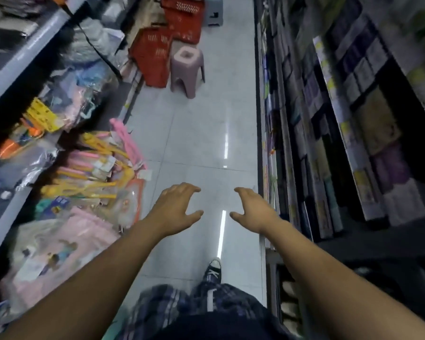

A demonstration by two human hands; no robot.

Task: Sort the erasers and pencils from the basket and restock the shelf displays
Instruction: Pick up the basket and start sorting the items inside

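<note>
The near basket (152, 60), red and slotted, sits tilted on the floor at the left edge of the aisle, well ahead of my hands. A far basket (184, 20) of the same red lies just behind it. From here I cannot tell what either one holds, so I see no erasers or pencils I could name. A mauve stool (188, 67) stands just beside the near basket on its right, and a grey stool (215, 11) stands further up, next to the far basket. The floor (194, 133) is pale glossy tile with ceiling lights mirrored in it as bright strips down the middle. It runs as a narrow aisle between the left shelf (17, 67) and the right shelf (329, 119). The left shelf carries clear bags of soft goods, with yellow packs (93, 165) crowding its front and a pink bag (66, 244) lower down, nearer me. The right shelf is packed with rows of flat items, too blurred to name. My left hand (176, 207) and right hand (252, 209) reach out over the tile, palms down, side by side but apart. Their fingers are spread and loosely bent and the thumbs point at each other; neither hand grips anything. Below them a dark shoe (212, 272) rests on the floor.
</note>
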